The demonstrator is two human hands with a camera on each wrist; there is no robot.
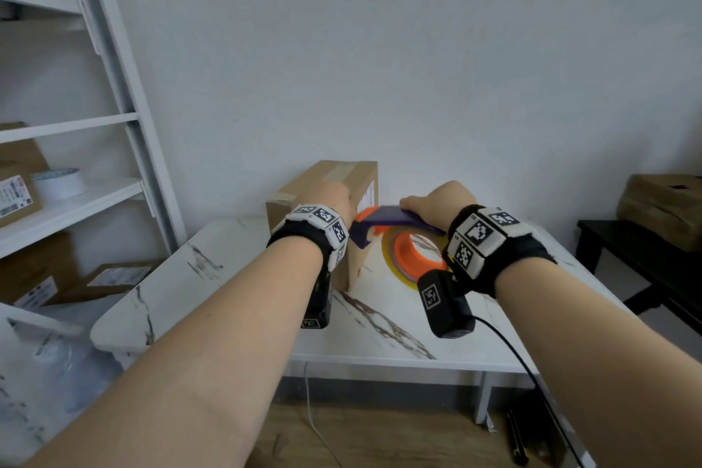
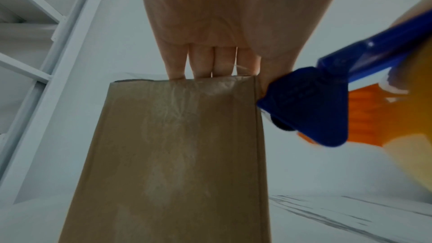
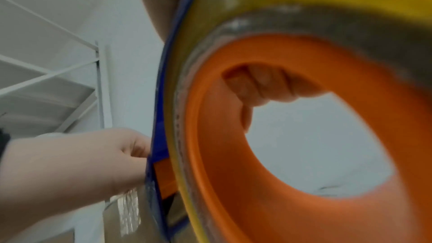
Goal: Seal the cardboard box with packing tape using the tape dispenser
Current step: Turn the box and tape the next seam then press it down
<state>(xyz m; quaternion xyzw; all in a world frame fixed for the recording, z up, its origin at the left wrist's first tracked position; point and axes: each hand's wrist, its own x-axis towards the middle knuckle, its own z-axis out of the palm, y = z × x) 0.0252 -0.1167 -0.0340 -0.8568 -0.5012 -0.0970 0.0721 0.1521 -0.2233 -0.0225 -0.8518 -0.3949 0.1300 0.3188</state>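
Cardboard box (image 1: 343, 179) is standing on end on the white marble-patterned table (image 1: 228, 277), close to the wall, in the head view. The left hand (image 1: 334, 198) is resting on the box's near top edge, its fingers going over the top out of sight. Just to its right, the right hand (image 1: 440, 199) is lying over the blue handle of the tape dispenser (image 1: 383, 222), whose orange-tipped front end is meeting the box's right side near the top. The tape roll (image 1: 412, 253) with its orange core is hanging below that hand, above the table. White shelving (image 1: 76, 194) holding other boxes is standing to the left.

From the left wrist, the left hand (image 2: 222, 25) is reaching down onto the box (image 2: 175, 154); its fingers (image 2: 201, 64) are lying side by side, straight, with their tips hidden behind the top edge. Wrinkled clear tape is showing on the near face. The dispenser (image 2: 308, 110) is touching the box's upper right corner, beside the thumb.

From the right wrist, the roll (image 3: 304, 16) is filling most of the picture, blurred. Right-hand fingers (image 3: 257, 88) are curling round the dispenser, seen through the orange core. Beyond the dispenser's blue frame (image 3: 161, 117), the left hand (image 3: 81, 163) is sitting on the box (image 3: 131, 219), above a strip of crinkled tape.
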